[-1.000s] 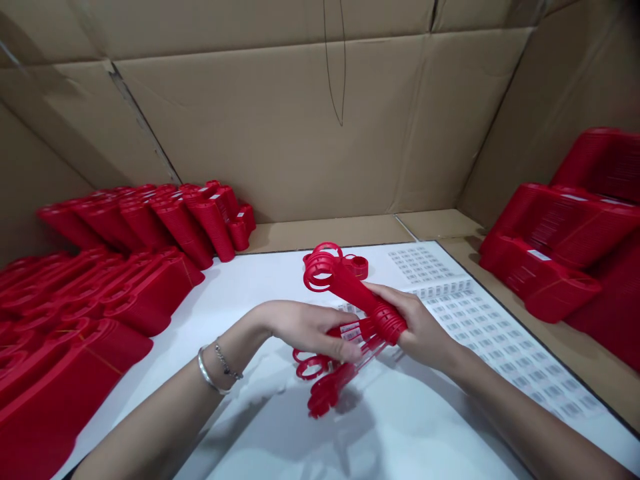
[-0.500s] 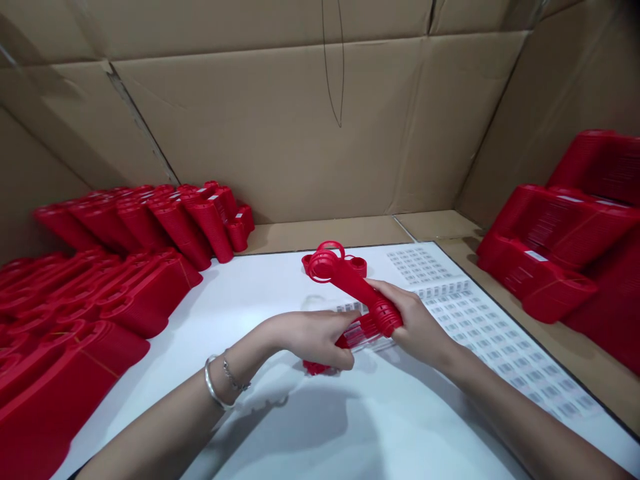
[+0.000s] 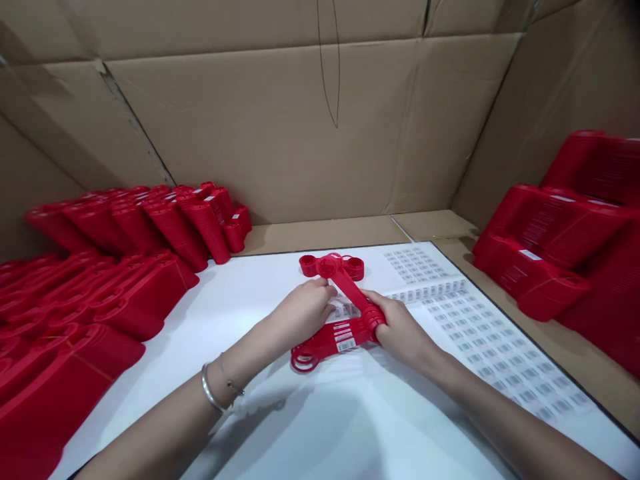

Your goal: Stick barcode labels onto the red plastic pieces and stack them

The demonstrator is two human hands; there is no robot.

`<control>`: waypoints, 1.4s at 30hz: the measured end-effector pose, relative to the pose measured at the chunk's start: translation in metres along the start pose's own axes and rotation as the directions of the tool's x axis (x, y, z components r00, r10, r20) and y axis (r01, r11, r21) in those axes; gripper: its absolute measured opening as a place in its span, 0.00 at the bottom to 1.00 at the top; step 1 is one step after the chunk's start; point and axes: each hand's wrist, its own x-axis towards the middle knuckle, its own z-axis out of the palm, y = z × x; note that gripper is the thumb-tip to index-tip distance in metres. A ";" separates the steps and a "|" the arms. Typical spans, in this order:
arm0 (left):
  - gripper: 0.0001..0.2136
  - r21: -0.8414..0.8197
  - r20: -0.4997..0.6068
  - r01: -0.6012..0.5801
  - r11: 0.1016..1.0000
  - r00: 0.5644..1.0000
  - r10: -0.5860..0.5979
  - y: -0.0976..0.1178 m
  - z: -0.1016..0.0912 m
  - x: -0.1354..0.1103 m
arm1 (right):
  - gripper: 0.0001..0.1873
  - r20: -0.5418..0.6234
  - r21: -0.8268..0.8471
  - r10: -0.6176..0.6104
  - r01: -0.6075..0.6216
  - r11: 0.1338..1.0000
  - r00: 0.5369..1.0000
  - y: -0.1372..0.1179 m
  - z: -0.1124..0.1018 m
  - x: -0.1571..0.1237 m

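My right hand (image 3: 403, 330) grips a stack of thin red plastic strips (image 3: 353, 290) by one ringed end. The strips are fanned in a V: one part points up and away, the lower part (image 3: 327, 339) points left with several white barcode labels showing. My left hand (image 3: 306, 308) is beside the far ringed end of the upper part, its fingers curled; what is between the fingertips, if anything, is hidden. Behind the held strips lies another red ringed piece (image 3: 355, 268) on the white table (image 3: 270, 413).
Sheets of barcode labels (image 3: 480, 340) lie on the right of the table, partly behind my right hand. Bundles of red strips are stacked at the left (image 3: 125, 300) and the right (image 3: 530, 273). Cardboard walls (image 3: 250, 133) enclose the back and sides, with a thin wire loop (image 3: 330, 87) hanging.
My left hand has moved up and away from the lower strips to the far end of the upper ones. The lower strips and their labels are now exposed; the upper part has tilted down slightly.
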 end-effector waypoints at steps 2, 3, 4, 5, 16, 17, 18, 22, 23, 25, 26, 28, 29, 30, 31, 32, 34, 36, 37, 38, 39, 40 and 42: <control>0.07 0.026 0.011 0.000 1.000 1.000 -0.001 0.002 0.007 0.002 | 0.37 0.014 0.011 0.026 -0.026 1.000 1.000 0.001 0.002 0.000; 0.07 0.033 0.013 0.000 0.999 1.000 -0.001 0.003 0.009 0.002 | 0.37 0.018 0.013 0.034 -0.034 0.999 0.999 0.001 0.003 0.000; 0.07 0.040 0.015 0.001 0.999 1.000 -0.002 0.004 0.011 0.003 | 0.36 0.021 0.012 0.041 -0.041 0.999 0.999 0.002 0.004 0.001; 0.07 0.046 0.019 0.002 0.999 1.000 -0.002 0.006 0.011 0.003 | 0.35 0.022 0.008 0.049 -0.049 0.999 0.999 0.003 0.005 0.001; 0.07 0.104 0.041 0.010 0.995 0.999 -0.015 0.010 0.015 0.002 | 0.29 0.047 -0.019 0.099 -0.098 0.995 0.994 0.004 0.006 0.002; 0.07 0.105 0.037 0.004 0.994 0.999 -0.008 0.010 0.014 0.002 | 0.28 0.044 -0.023 0.101 -0.100 0.995 0.994 0.004 0.007 0.002; 0.08 0.097 0.033 -0.011 0.995 0.999 0.008 0.010 0.012 0.001 | 0.28 0.041 -0.029 0.101 -0.099 0.995 0.994 0.004 0.007 0.002; 0.08 -0.035 0.030 -0.071 0.997 0.997 0.072 0.007 -0.003 -0.003 | 0.29 0.034 -0.036 0.085 -0.084 0.996 0.996 0.006 0.008 0.004; 0.08 -0.093 0.041 -0.062 0.994 0.997 0.066 0.005 -0.008 -0.003 | 0.29 0.035 -0.028 0.077 -0.076 0.997 0.996 0.006 0.008 0.004; 0.09 -0.231 0.059 -0.025 0.973 0.997 0.040 0.002 -0.016 -0.004 | 0.31 0.036 -0.008 0.056 -0.055 0.998 0.998 0.005 0.007 0.003; 0.09 -0.301 0.059 -0.011 0.954 0.998 0.031 0.000 -0.019 -0.003 | 0.32 0.038 0.000 0.044 -0.044 0.999 0.998 0.004 0.007 0.003; 0.10 -0.421 0.050 -0.001 0.907 0.998 0.024 -0.004 -0.022 -0.002 | 0.34 0.043 0.007 0.029 -0.030 1.000 0.999 0.001 0.006 0.001; 0.10 -0.468 0.052 0.004 0.884 0.998 0.023 -0.005 -0.023 -0.001 | 0.34 0.045 0.004 0.028 -0.028 1.000 0.999 -0.001 0.006 0.000; 0.10 -0.507 0.061 0.010 0.862 0.998 0.024 -0.006 -0.023 0.000 | 0.34 0.048 -0.001 0.028 -0.028 1.000 0.998 -0.003 0.006 -0.001; 0.11 -0.539 0.075 0.019 0.842 0.997 0.026 -0.007 -0.022 0.001 | 0.33 0.051 -0.006 0.026 -0.026 1.000 0.998 -0.004 0.006 -0.002; 0.11 -0.566 0.089 0.029 0.824 0.996 0.027 -0.007 -0.022 0.001 | 0.33 0.055 -0.007 0.024 -0.023 1.000 0.998 -0.005 0.006 -0.003; 0.11 -0.603 0.110 0.050 0.796 0.994 0.021 -0.006 -0.022 0.002 | 0.34 0.060 0.003 0.021 -0.021 1.000 0.998 -0.008 0.007 -0.003; 0.12 -0.621 0.119 0.065 0.781 0.993 0.012 -0.005 -0.022 0.002 | 0.34 0.065 0.020 0.023 -0.024 1.000 0.998 -0.009 0.007 -0.004; 0.12 -0.625 0.121 0.068 0.778 0.993 0.010 -0.005 -0.021 0.002 | 0.34 0.068 0.027 0.024 -0.026 0.999 0.997 -0.010 0.007 -0.005; 0.12 -0.627 0.120 0.068 0.776 0.993 0.010 -0.005 -0.021 0.002 | 0.33 0.068 0.029 0.022 -0.024 0.999 0.997 -0.011 0.007 -0.005; 0.12 -0.627 0.116 0.065 0.776 0.993 0.011 -0.005 -0.021 0.001 | 0.33 0.068 0.031 0.016 -0.018 0.999 0.998 -0.011 0.006 -0.006; 0.12 -0.626 0.111 0.061 0.777 0.994 0.012 -0.005 -0.020 0.001 | 0.33 0.067 0.032 0.008 -0.010 0.999 0.998 -0.012 0.006 -0.006; 0.12 -0.622 0.102 0.055 0.781 0.995 0.012 -0.006 -0.019 0.002 | 0.33 0.064 0.039 -0.006 0.004 0.999 0.998 -0.013 0.006 -0.007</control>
